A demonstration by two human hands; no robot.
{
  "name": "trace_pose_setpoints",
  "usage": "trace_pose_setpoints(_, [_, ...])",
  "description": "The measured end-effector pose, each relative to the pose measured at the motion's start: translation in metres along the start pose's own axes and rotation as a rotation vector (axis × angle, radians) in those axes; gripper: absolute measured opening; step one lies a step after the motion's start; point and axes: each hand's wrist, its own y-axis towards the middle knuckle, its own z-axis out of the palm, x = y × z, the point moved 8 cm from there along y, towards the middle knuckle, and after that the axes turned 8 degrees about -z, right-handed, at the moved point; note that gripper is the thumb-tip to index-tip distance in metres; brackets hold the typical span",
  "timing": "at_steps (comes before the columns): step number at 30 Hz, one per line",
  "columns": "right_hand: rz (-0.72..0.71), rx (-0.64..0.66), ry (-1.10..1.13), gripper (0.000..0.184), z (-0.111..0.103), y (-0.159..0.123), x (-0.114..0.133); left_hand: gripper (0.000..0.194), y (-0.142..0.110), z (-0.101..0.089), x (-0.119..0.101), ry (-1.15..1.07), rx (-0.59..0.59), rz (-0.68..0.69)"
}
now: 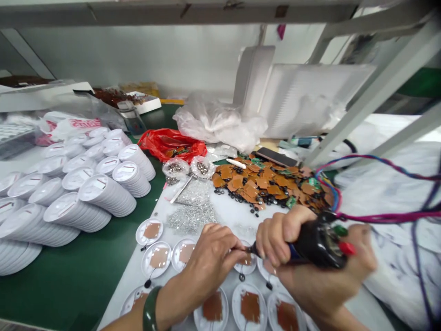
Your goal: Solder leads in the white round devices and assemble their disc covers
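My right hand (296, 250) grips a black handheld power tool (319, 243), with red, blue and magenta wires (386, 216) running off to the right. My left hand (210, 262) pinches a small dark part (243, 249) close to the tool's narrow tip. Below them sits a white round dish (245, 264) holding a brown square pad. Several similar dishes (250, 305) lie around my hands. A green bangle (149, 308) circles my left wrist. What my fingers hold is mostly hidden.
Stacks of white discs (106, 195) cover the green mat (69, 280) to the left. Ahead lie silver beads (191, 211), tweezers (182, 188), and a heap of orange-brown squares (262, 184). Behind are a red plastic bag (172, 145), white foam sheets (310, 99) and a metal frame (372, 96).
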Motion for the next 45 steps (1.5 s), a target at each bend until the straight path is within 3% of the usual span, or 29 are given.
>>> trace_pose_setpoints(5, [0.094, 0.007, 0.055, 0.058, -0.006, -0.01, 0.017, 0.025, -0.016, 0.014, -0.022, -0.081, 0.118, 0.16])
trace_pose_setpoints(9, [0.148, 0.004, 0.03, 0.058, -0.02, -0.027, 0.034, 0.037, -0.025, 0.032, -0.038, -0.09, 0.147, 0.18])
trace_pose_setpoints(14, [0.175, -0.045, -0.069, 0.058, -0.058, -0.057, 0.041, 0.031, -0.048, 0.053, -0.071, 0.141, -0.148, 0.474])
trace_pose_setpoints(18, [0.182, -0.069, -0.07, 0.055, -0.078, -0.072, 0.032, 0.03, -0.069, 0.076, -0.078, 0.304, -0.328, 0.605])
trace_pose_setpoints(23, [0.182, -0.069, -0.044, 0.055, -0.088, -0.081, 0.022, 0.027, -0.077, 0.087, -0.074, 0.357, -0.357, 0.635])
trace_pose_setpoints(31, [0.181, -0.082, -0.063, 0.058, -0.095, -0.086, 0.017, 0.026, -0.075, 0.083, -0.076, 0.317, -0.392, 0.633])
trace_pose_setpoints(41, [0.222, -0.064, -0.189, 0.054, -0.091, -0.089, 0.007, 0.024, -0.079, 0.09, -0.065, 0.323, -0.363, 0.603])
trace_pose_setpoints(45, [0.262, -0.034, -0.142, 0.056, -0.084, -0.083, 0.016, 0.017, -0.08, 0.1, -0.058, 0.34, -0.351, 0.624])
